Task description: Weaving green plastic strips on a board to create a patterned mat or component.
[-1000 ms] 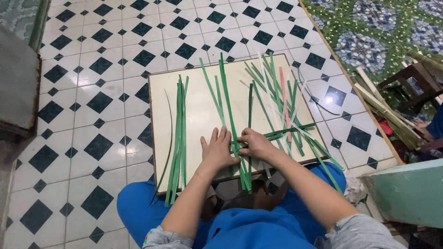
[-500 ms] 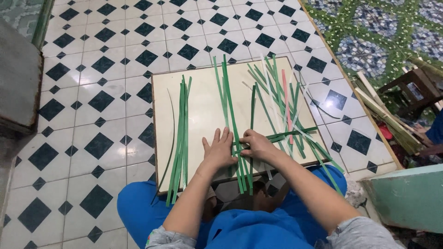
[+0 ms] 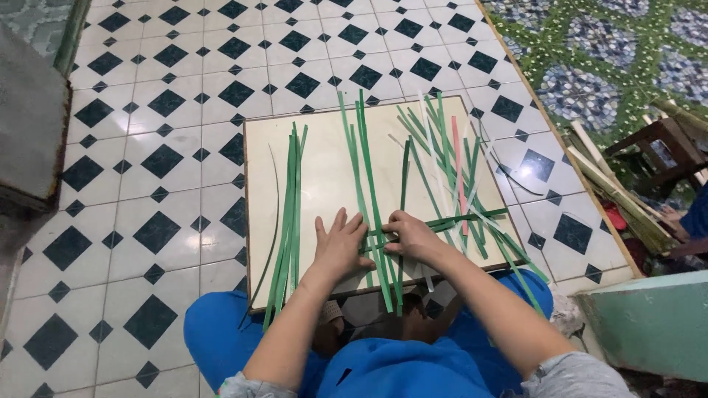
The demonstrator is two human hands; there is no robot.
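A cream square board [image 3: 324, 169] lies on the tiled floor in front of my knees. Several long green strips [image 3: 369, 177] run lengthways down its middle. My left hand [image 3: 341, 247] lies flat with fingers spread, pressing on those strips near the board's near edge. My right hand [image 3: 409, 236] touches it from the right, fingers curled on a green strip [image 3: 464, 219] lying crosswise over the upright ones. A separate bundle of green strips [image 3: 289, 214] rests at the board's left side. More green, white and one pink strip [image 3: 459, 173] fan out on the right.
White floor tiles with dark diamonds [image 3: 162, 162] surround the board. A green patterned mat [image 3: 605, 66] lies at the far right. A dark wooden stool [image 3: 667, 151] and pale sticks [image 3: 612, 191] stand at the right. A grey block [image 3: 29, 133] sits on the left.
The view has drifted slightly. Both hands stay pressed on the middle strips, and the crosswise strip under my right hand lies a little flatter across the upright ones.
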